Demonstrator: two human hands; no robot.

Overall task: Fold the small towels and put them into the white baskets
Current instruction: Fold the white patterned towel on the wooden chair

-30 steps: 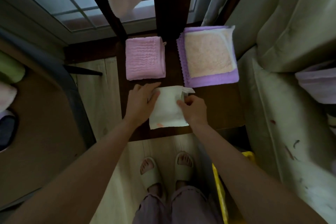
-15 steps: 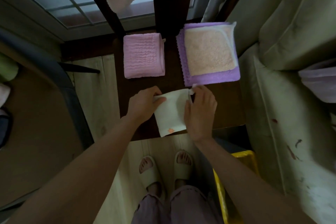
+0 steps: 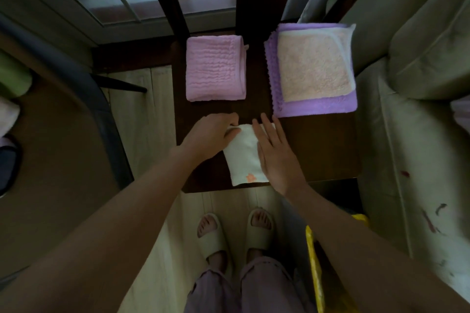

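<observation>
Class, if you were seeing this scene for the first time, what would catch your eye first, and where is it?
Two hands meet on a white towel at the dark table's near edge: the left hand pinches its corner, the right hand presses flat. Behind lie a folded pink towel and a peach towel atop a purple towel.

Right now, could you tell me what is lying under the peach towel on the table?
A purple towel lies under the peach towel, showing along its left and near edges. Whether anything else sits between or beneath them is covered.
</observation>
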